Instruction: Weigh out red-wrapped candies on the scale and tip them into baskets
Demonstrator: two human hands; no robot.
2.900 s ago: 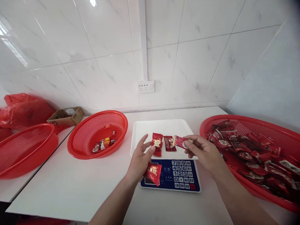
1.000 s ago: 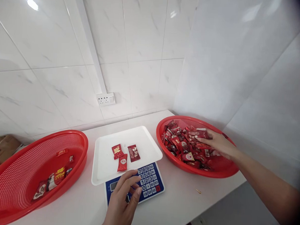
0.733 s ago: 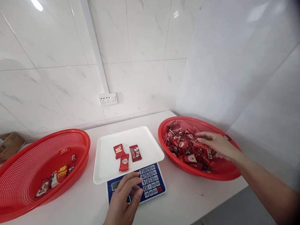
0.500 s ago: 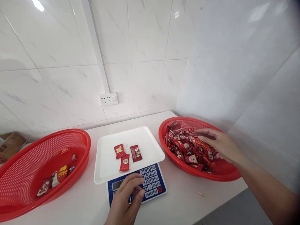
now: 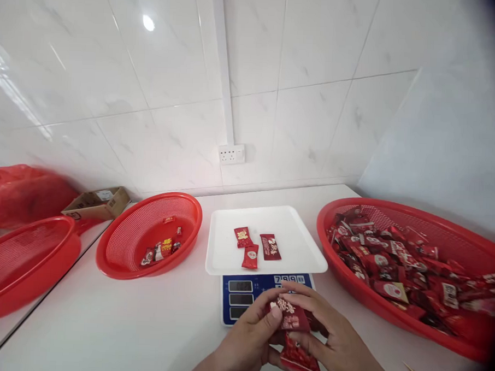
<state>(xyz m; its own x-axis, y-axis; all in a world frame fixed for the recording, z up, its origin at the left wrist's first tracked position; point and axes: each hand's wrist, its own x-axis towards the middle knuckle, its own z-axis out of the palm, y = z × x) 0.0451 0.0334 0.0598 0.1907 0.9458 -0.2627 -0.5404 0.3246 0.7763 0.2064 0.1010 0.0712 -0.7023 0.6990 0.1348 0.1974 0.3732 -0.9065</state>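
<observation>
Close together in front of the scale [image 5: 227, 294], my left hand [image 5: 249, 336] and my right hand [image 5: 333, 329] are closed around wrapped candies. My left thumb presses a dark red wrapped candy [image 5: 295, 316] with pale print. Below it, a brighter red packet [image 5: 299, 357] hangs tilted under my right fingers. Whether more candies are inside the hands is hidden. On the scale's white tray [image 5: 223, 265] lie a red candy with gold print [image 5: 243, 237], a red candy with a round pale mark [image 5: 250, 257], and a flat dark red candy [image 5: 270, 247].
A red basket [image 5: 327, 238] heaped with candies stands right. A smaller-looking red basket [image 5: 105, 245] with several candies stands left. Farther left are another red basket [image 5: 30, 269], a cardboard box [image 5: 99, 203] and a red plastic bag [image 5: 25, 192]. A socket [image 5: 231, 154] is on the wall.
My right hand has come from the right basket to meet my left hand, now with candies in it. My left hand has closed on a candy. The view has turned left.
</observation>
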